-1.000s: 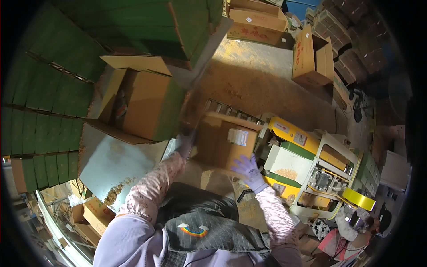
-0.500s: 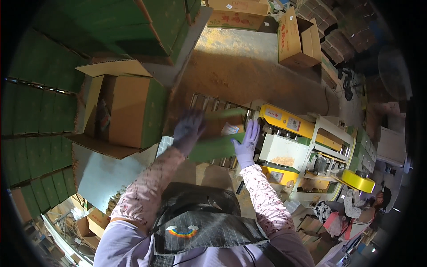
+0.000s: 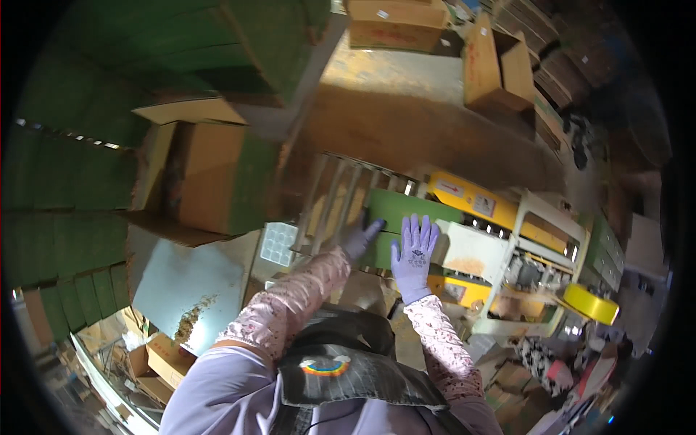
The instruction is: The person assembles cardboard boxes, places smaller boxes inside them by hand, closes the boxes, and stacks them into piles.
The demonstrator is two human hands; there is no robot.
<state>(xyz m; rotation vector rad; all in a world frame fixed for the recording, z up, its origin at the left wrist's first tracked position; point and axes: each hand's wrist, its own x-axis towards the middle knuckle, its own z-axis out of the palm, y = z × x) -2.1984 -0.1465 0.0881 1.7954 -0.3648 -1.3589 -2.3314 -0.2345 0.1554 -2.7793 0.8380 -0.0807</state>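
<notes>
A green carton (image 3: 388, 206) lies on the roller conveyor (image 3: 330, 192), its top flaps folded over. Its right end reaches the yellow-sided carton sealing machine (image 3: 475, 199), by the white plate (image 3: 475, 250). My right hand (image 3: 415, 257), in a purple glove, rests flat across the carton's top with fingers stretched and holds nothing. Against the carton's left end is my left hand (image 3: 355, 241), also gloved. It is slightly blurred, with at least one digit stretched toward the carton's top and nothing gripped.
An open carton (image 3: 210, 174) stands on the left beside stacked green cartons (image 3: 87, 177). A clear plastic tray (image 3: 278, 243) lies near the conveyor's left end. A yellow tape roll (image 3: 591, 303) is mounted at the machine's right. More open cartons (image 3: 496, 69) stand at the far side.
The carton has moved right along the rollers to the machine. Its flaps, earlier partly apart with brown inside showing, now lie down. My left hand has followed it rightward.
</notes>
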